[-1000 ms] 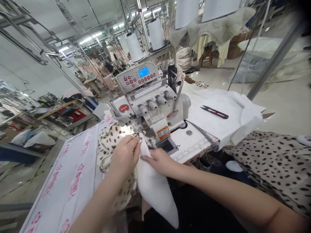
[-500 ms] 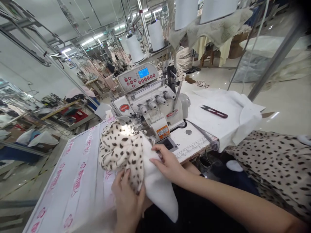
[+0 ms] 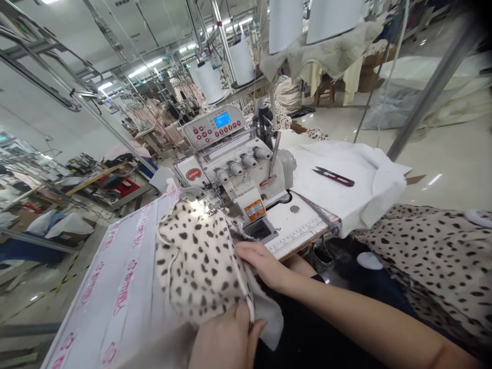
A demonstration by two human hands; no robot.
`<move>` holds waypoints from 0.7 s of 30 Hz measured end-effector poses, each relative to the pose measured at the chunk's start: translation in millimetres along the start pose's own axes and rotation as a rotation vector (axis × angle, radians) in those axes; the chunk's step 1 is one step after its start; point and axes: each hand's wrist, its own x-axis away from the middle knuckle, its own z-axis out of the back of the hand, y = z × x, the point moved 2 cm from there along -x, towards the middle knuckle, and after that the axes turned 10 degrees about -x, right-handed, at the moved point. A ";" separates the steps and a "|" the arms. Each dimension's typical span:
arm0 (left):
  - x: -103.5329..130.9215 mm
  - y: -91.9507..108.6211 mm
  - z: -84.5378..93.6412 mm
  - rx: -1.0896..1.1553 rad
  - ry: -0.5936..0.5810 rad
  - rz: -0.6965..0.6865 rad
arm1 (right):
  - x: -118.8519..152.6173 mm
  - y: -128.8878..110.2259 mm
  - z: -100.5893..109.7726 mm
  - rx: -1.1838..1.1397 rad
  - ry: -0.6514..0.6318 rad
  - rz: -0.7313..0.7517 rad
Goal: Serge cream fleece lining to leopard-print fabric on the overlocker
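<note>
A cream fabric with dark spots [image 3: 200, 261] lies at the left of the sewing machine [image 3: 246, 169], its upper end under the lit needle area. My left hand [image 3: 228, 333] pinches the fabric's lower right edge between thumb and fingers. Along the right edge, closer to the machine, my right hand [image 3: 261, 261] holds the cloth, its fingertips partly hidden by the fold. A pale layer [image 3: 271, 312] hangs below, between and under the hands.
Dark red thread snips [image 3: 334, 177] lie on white cloth [image 3: 369, 159] right of the machine. More spotted fabric [image 3: 434, 261] hangs at the right. A plastic-covered table surface [image 3: 126, 287] extends left. Thread cones [image 3: 242, 61] stand above.
My left hand has moved down and right along the fabric. The spotted layer now spreads over most of the white one, and its right edge is straighter. My right hand's fingers have closed in on the edge.
</note>
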 end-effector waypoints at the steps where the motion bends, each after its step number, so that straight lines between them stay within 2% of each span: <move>1: -7.2 0.2 0.8 0.063 0.000 -0.015 | 0.5 0.4 2.1 -0.016 -0.005 -0.028; 2: -14.3 -3.3 3.4 0.133 0.035 0.006 | 1.2 0.9 4.2 0.004 -0.013 -0.050; 4: -28.2 -19.1 12.1 0.197 0.210 0.111 | 3.2 1.1 7.2 0.110 -0.036 -0.072; 6: -41.3 -40.0 20.0 0.125 0.425 0.242 | 5.0 -1.7 8.4 0.233 -0.038 -0.063; 8: -54.3 -57.5 21.1 0.033 0.522 0.291 | 5.6 -7.5 8.1 0.331 -0.025 -0.057; 11: -68.7 -72.1 13.7 -0.023 0.512 0.264 | 2.5 -17.3 7.5 0.459 0.020 -0.063; 15: -71.4 -77.0 5.4 -0.093 0.504 0.249 | -5.5 -20.5 9.7 0.523 0.065 -0.029; 17: -69.5 -78.0 4.7 -0.126 0.492 0.251 | -8.0 -17.0 11.5 0.437 0.028 -0.034; 21: -66.8 -78.0 7.2 -0.168 0.463 0.239 | -8.8 -9.6 14.3 0.172 -0.039 -0.147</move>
